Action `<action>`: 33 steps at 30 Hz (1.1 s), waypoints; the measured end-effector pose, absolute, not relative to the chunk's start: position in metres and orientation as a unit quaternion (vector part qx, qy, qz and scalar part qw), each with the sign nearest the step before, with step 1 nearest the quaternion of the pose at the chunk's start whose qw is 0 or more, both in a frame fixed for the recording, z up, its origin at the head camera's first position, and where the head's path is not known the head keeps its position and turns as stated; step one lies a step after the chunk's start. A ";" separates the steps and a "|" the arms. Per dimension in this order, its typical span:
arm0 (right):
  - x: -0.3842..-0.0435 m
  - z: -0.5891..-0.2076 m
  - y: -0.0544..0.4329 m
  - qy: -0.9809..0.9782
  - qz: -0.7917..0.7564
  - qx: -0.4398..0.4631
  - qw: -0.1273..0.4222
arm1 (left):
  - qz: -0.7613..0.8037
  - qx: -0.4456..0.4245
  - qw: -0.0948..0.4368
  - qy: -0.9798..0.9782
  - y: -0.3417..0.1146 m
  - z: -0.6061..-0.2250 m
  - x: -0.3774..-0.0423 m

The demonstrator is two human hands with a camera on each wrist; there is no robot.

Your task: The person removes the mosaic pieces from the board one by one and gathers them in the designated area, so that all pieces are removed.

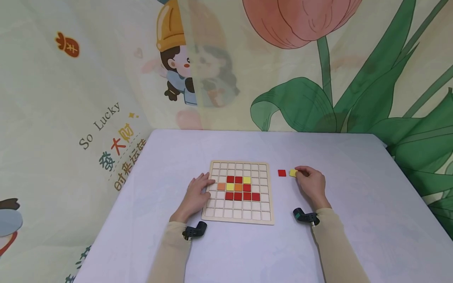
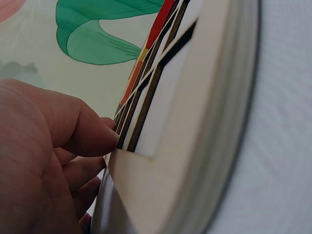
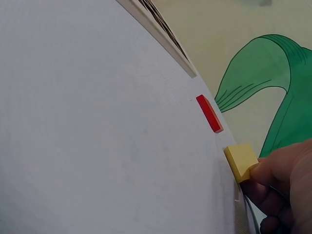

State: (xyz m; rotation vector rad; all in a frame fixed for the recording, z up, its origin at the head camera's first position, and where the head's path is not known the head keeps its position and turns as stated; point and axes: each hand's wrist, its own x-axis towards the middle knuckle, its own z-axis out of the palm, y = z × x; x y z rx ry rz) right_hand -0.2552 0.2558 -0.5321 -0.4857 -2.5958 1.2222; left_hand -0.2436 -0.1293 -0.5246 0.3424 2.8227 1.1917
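Note:
A wooden grid board (image 1: 238, 222) with a pale frame lies flat on the white table. Red, yellow and orange square tiles fill several cells around its middle. My left hand (image 1: 194, 193) rests on the board's left edge, fingers stretched out and thumb (image 2: 100, 139) touching the rim. To the right of the board, my right hand (image 1: 313, 184) pinches a yellow square tile (image 3: 240, 163) between thumb and fingers. The tile is tipped up in the right wrist view. Just left of it, a single red tile (image 1: 281, 173) lies on the table.
The white tabletop (image 1: 255, 255) reaches back to a printed cloth backdrop (image 1: 219, 118) with a tulip and cartoon figures. A small black camera (image 1: 194, 230) sits on the left wrist and another black camera (image 1: 306, 216) on the right wrist.

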 end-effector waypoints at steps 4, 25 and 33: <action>-0.257 -0.533 0.258 -0.888 0.412 -0.167 0.113 | 0.386 0.113 0.030 0.915 -0.130 -0.524 -0.244; -0.264 -0.535 0.256 -0.893 0.400 -0.167 0.121 | 0.382 0.109 0.031 0.917 -0.130 -0.523 -0.245; -0.254 -0.532 0.257 -0.846 0.466 -0.194 0.169 | 0.385 0.107 0.035 0.916 -0.129 -0.524 -0.244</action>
